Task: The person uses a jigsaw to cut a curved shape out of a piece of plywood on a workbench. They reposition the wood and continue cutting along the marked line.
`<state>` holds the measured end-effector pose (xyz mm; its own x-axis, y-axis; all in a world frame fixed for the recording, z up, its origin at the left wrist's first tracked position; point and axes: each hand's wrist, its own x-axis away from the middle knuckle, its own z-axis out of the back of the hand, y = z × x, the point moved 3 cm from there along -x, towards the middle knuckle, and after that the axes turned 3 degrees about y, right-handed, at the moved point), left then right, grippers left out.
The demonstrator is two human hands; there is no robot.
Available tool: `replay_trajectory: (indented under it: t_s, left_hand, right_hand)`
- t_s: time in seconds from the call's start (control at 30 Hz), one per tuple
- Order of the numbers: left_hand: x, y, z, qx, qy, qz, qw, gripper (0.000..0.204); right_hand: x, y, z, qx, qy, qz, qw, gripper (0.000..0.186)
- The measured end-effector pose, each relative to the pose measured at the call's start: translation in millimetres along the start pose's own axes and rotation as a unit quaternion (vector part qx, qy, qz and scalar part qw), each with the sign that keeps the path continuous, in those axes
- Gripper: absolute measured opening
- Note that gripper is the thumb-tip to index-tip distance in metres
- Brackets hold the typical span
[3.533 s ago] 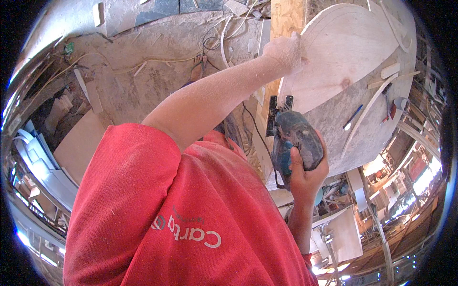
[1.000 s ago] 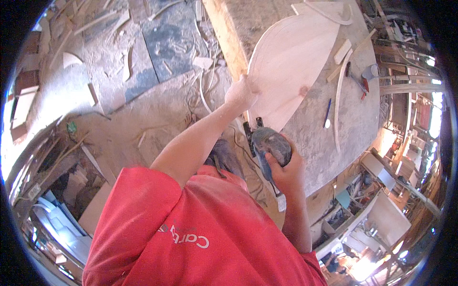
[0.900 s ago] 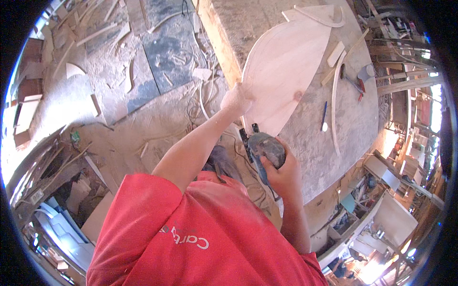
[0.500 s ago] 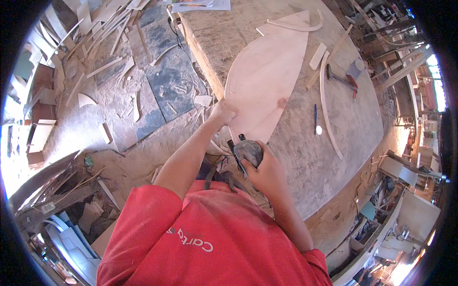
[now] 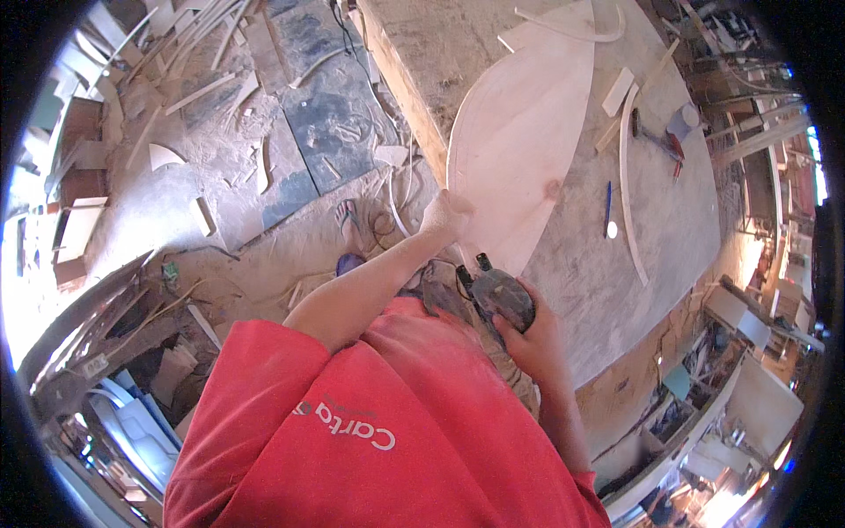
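Note:
On the worktable (image 5: 598, 299) lies a pale plywood panel (image 5: 519, 132), leaf-shaped with long curved edges and a brown knot. My left hand (image 5: 447, 216) grips the panel's left edge near its close end, fingers partly hidden beneath. In my right hand (image 5: 533, 339) is a dusty dark power tool, apparently a jigsaw (image 5: 500, 294). Two black prongs stick out at its front, close to the panel's near tip. Whether the tool touches the panel I cannot tell; its blade is hidden.
A thin curved wood strip (image 5: 629, 185), a blue pencil (image 5: 608, 209), a hammer (image 5: 656, 136) and a small wood block (image 5: 618, 91) lie right of the panel. Another curved strip (image 5: 576, 33) crosses its far end. Wood offcuts (image 5: 204, 216) and a dark cable (image 5: 356, 57) litter the left floor.
The view has shifted, so table and panel sit further right and slightly higher. The jigsaw has drawn back a little from the panel's near end. My left hand keeps its grip.

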<state>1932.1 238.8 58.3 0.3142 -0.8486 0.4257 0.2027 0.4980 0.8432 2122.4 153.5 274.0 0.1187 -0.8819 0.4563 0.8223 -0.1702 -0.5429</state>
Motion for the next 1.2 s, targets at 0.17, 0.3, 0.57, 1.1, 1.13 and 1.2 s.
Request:
replay_trajectory:
  t_s: [0.17, 0.3, 0.57, 1.1, 1.13, 1.2]
  left_hand:
    - [-37, -40, 6, -0.029, -0.049, 0.052, 0.997, 0.049]
    - [-67, 17, 44, -0.047, -0.072, -0.001, 0.996, 0.053]
    - [-94, 25, 47, -0.093, -0.141, 0.028, 0.985, 0.049]
    - [-92, 36, 57, -0.119, -0.156, -0.012, 0.981, 0.057]
    - [-91, 36, 57, -0.115, -0.16, 0.002, 0.98, 0.054]
    - [-91, 35, 58, -0.105, -0.17, 0.031, 0.979, 0.048]
  right_hand:
    - [-4, -9, -7, 0.002, -0.003, -0.003, 1.0, 0.061]
    - [-1, -3, -5, 0.003, 0.012, -0.02, 1.0, 0.065]
    - [-4, -15, -11, 0.024, 0.006, -0.041, 0.999, 0.066]
    - [-3, -17, -14, 0.038, 0.034, -0.019, 0.999, 0.062]
    - [-3, -18, -15, 0.039, 0.035, -0.019, 0.998, 0.062]
    - [-4, -21, -15, 0.041, 0.036, -0.018, 0.998, 0.061]
